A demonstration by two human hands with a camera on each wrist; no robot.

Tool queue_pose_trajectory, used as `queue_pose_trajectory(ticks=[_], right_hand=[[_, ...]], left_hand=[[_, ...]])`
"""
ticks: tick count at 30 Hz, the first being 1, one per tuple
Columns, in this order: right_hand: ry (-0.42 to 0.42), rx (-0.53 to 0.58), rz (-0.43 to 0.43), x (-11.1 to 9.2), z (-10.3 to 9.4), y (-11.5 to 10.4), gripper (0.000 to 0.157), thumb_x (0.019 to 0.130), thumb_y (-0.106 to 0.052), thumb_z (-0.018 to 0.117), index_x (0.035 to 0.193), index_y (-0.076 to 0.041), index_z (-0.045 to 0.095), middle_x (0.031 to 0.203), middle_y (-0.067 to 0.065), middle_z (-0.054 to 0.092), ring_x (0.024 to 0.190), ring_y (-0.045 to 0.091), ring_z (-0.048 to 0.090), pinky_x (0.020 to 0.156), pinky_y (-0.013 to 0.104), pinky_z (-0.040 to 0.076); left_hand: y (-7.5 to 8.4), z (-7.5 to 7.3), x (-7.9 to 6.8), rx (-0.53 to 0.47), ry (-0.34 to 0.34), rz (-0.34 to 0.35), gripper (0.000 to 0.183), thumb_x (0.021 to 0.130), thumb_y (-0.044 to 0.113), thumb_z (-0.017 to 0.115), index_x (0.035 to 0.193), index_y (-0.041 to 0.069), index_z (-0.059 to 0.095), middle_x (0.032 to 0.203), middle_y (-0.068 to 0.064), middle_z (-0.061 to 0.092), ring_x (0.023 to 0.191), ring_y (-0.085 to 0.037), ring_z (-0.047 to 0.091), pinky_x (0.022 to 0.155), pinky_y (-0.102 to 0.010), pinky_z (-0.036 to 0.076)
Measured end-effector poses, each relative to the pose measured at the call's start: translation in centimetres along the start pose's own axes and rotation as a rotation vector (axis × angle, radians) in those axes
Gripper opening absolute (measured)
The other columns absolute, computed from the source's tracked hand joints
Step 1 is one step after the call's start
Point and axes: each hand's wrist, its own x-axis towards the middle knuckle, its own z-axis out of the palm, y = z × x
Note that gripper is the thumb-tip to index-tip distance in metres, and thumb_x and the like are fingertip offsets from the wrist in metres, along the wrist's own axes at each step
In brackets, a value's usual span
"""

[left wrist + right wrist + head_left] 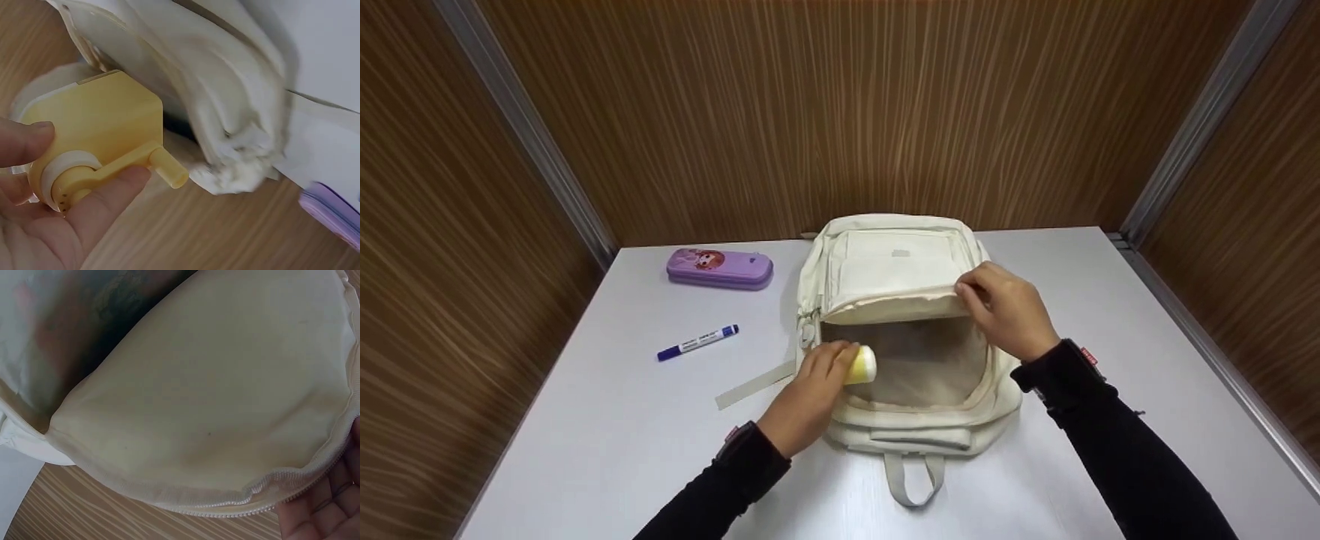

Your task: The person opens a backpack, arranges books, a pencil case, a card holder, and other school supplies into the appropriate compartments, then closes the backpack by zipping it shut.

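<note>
The left hand [808, 397] grips the sharpener [862, 365] at the bag's [894, 268] open mouth; the right hand [1014, 311] pinches the limp flap's [214, 410] edge. Probably light, hard and slick, the sharpener is best held by its body, since the crank [129, 159] may swing.

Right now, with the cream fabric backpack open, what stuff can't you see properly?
Head view: most of the yellow plastic gadget with a crank; the left hand covers it.
Head view: the writing on the slim blue-and-white marker; too small to read.
Left wrist view: the rest of the purple oblong case; the right edge cuts it off.
Right wrist view: deep inside the cream fabric backpack; shadow and blur hide it.
</note>
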Motion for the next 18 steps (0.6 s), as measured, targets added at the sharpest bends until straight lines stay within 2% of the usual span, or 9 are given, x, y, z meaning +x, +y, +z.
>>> queue_pose_trajectory(ticks=[3,7,11,14,18], right_hand=[[0.005,0.0,-0.002,-0.1,-0.1,0.1,0.004,0.09,-0.007,0.066,0.09,-0.004,0.07,0.083,0.008,0.065,0.074,0.016,0.059,0.067,0.034,0.049],[0.008,-0.001,0.0,-0.3,-0.1,0.1,0.004,0.09,-0.007,0.066,0.089,-0.005,0.07,0.083,0.008,0.064,0.073,0.015,0.059,0.066,0.034,0.049],[0.017,-0.003,-0.007,-0.5,-0.2,0.2,0.005,0.091,-0.008,0.066,0.088,-0.005,0.069,0.082,0.007,0.064,0.072,0.014,0.057,0.065,0.033,0.048],[0.024,0.002,-0.012,-0.6,-0.3,0.2,0.006,0.091,-0.008,0.066,0.088,-0.004,0.07,0.082,0.007,0.064,0.072,0.013,0.058,0.065,0.032,0.048],[0.038,0.009,-0.015,-0.7,-0.7,0.2,0.006,0.091,-0.007,0.066,0.089,-0.003,0.07,0.083,0.007,0.065,0.072,0.012,0.059,0.066,0.03,0.048]], left_hand=[[0.8,1.1,1.2,0.031,-0.017,0.048,0.072,0.075,-0.017,0.056,0.143,0.002,0.041,0.137,-0.018,0.05,0.126,-0.036,0.051,0.098,-0.034,0.053],[1.3,3.1,2.8,0.205,-0.014,0.114,0.072,0.076,-0.012,0.062,0.143,0.005,0.042,0.134,-0.016,0.052,0.117,-0.034,0.057,0.09,-0.031,0.057],[1.2,5.1,4.4,0.39,0.059,0.154,0.062,0.08,-0.005,0.062,0.138,0.008,0.047,0.127,-0.01,0.055,0.109,-0.028,0.059,0.081,-0.027,0.058],[0.9,6.0,5.5,0.448,0.113,0.144,0.06,0.078,-0.005,0.059,0.135,0.01,0.05,0.125,-0.007,0.057,0.102,-0.023,0.06,0.068,-0.024,0.058],[0.2,6.7,6.8,0.475,0.181,0.123,0.051,0.08,-0.005,0.053,0.129,0.011,0.055,0.121,-0.005,0.061,0.095,-0.022,0.064,0.051,-0.024,0.054]])
